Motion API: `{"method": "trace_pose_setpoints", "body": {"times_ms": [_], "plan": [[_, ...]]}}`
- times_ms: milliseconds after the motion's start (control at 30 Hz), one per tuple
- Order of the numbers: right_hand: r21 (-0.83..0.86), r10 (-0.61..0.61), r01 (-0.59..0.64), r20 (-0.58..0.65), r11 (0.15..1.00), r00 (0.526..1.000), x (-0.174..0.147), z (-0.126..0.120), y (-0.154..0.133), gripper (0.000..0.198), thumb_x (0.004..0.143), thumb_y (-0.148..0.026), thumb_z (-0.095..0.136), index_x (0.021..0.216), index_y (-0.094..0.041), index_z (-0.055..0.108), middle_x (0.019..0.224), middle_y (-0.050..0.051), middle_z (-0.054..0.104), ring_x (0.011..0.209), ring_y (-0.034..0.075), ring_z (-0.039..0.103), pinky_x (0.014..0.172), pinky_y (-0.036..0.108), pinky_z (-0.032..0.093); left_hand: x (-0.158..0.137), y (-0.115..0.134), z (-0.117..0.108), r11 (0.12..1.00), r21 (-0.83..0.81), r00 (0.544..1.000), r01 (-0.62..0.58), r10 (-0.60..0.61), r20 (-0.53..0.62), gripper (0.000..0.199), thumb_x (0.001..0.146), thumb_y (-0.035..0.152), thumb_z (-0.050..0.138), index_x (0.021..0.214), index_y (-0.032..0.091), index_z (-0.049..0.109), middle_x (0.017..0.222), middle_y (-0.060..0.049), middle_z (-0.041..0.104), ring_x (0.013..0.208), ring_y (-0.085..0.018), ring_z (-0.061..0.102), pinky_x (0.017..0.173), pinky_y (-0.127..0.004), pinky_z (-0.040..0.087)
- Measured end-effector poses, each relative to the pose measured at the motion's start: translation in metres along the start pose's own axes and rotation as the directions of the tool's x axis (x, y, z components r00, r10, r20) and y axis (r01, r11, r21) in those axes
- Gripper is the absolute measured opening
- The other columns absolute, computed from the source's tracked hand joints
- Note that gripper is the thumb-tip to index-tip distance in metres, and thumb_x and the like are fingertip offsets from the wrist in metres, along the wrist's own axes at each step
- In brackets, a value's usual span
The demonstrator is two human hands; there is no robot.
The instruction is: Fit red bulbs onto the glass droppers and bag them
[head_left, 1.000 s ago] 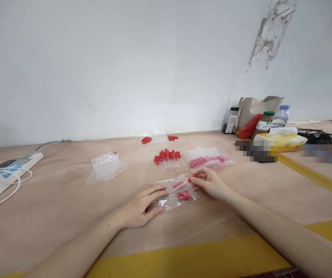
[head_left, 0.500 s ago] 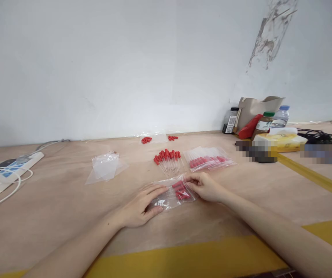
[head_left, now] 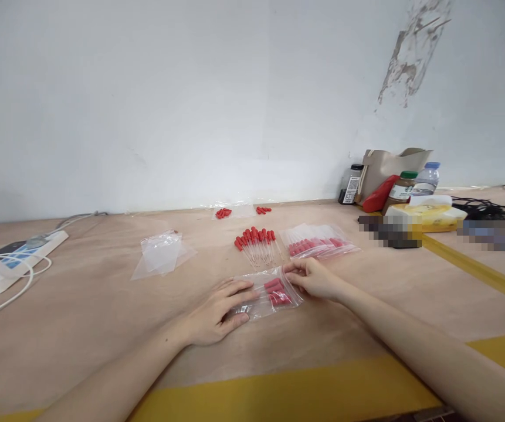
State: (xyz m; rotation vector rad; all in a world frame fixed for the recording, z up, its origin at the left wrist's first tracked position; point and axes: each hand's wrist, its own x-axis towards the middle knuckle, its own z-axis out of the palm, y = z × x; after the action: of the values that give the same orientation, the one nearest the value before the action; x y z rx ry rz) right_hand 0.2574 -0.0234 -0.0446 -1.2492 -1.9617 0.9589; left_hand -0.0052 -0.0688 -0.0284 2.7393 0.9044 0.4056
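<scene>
A clear zip bag (head_left: 258,309) lies flat on the table in front of me, with several red-bulbed droppers (head_left: 274,287) inside, bulbs toward the right. My left hand (head_left: 217,313) rests on the bag's left part, fingers stretched out and apart. At the upper right corner, by the zip edge, the fingertips of my right hand (head_left: 314,279) pinch the bag. Just beyond it lies a fan of loose droppers (head_left: 256,237) with red bulbs and thin clear tubes. Filled bags of droppers (head_left: 316,241) overlap to the right of that fan.
Flat clear bags (head_left: 159,255) are stacked at left. Loose red bulbs (head_left: 223,214) lie near the wall on clear plastic. A power strip (head_left: 19,258) with white cables is far left. Bottles (head_left: 404,187), a beige bag (head_left: 378,176) and a tissue pack (head_left: 441,217) stand back right.
Inside the zip bag the red bulbs have shifted and lie more evenly side by side. My right fingers have moved slightly along the bag's edge; my left hand stays almost in place.
</scene>
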Motion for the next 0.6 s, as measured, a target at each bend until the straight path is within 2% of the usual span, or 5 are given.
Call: {"method": "trace_pose_setpoints", "body": {"times_ms": [133,267,367,467,600], "plan": [[-0.260,-0.031,-0.024,-0.205,0.965,0.978,0.023,-0.011,-0.001,0.012,0.068,-0.023,0.051,0.068,-0.015,0.060,0.065,0.003,0.063,0.060,0.014,0.056,0.056,0.023,0.041,0.000,0.000,-0.001,0.999,0.033,1.000,-0.013,0.012,0.022,0.039,0.088,0.031,0.040,0.127,0.030,0.039,0.133,-0.004,0.037,0.122,-0.022,0.034,0.101,-0.042,0.027],[-0.435,0.016,-0.162,-0.320,0.885,0.947,0.058,-0.012,-0.012,0.012,0.068,-0.016,0.052,0.077,-0.013,0.060,0.076,0.009,0.064,0.073,0.018,0.058,0.065,0.026,0.042,0.001,0.000,-0.001,0.999,0.037,1.000,-0.010,0.010,0.021,0.040,0.088,0.031,0.040,0.128,0.030,0.039,0.132,-0.005,0.039,0.121,-0.022,0.035,0.101,-0.042,0.026],[-0.443,0.093,-0.217,-0.284,0.870,0.954,0.085,-0.004,-0.018,0.010,0.066,-0.010,0.056,0.074,-0.010,0.061,0.073,0.014,0.063,0.072,0.023,0.059,0.061,0.029,0.043,0.001,0.001,-0.001,1.000,0.023,1.000,-0.002,0.002,0.014,0.040,0.087,0.032,0.041,0.127,0.029,0.040,0.131,-0.005,0.040,0.120,-0.023,0.035,0.101,-0.043,0.026],[-0.435,0.144,-0.231,-0.225,0.870,0.964,0.105,0.004,-0.018,0.004,0.065,-0.009,0.062,0.069,-0.008,0.062,0.071,0.016,0.062,0.072,0.024,0.060,0.062,0.030,0.044,0.000,0.001,-0.001,1.000,0.012,1.000,-0.003,0.003,0.013,0.040,0.087,0.032,0.041,0.126,0.028,0.041,0.131,-0.005,0.040,0.120,-0.023,0.036,0.102,-0.042,0.025],[-0.388,0.066,-0.143,-0.204,0.910,0.977,0.113,0.004,-0.019,0.026,0.081,-0.028,0.053,0.101,-0.012,0.055,0.103,0.010,0.055,0.090,0.018,0.055,0.076,0.033,0.046,0.000,0.001,-0.002,1.000,0.015,1.000,-0.005,0.004,0.022,0.040,0.087,0.032,0.041,0.127,0.027,0.040,0.131,-0.006,0.040,0.120,-0.022,0.036,0.102,-0.041,0.026]]}}
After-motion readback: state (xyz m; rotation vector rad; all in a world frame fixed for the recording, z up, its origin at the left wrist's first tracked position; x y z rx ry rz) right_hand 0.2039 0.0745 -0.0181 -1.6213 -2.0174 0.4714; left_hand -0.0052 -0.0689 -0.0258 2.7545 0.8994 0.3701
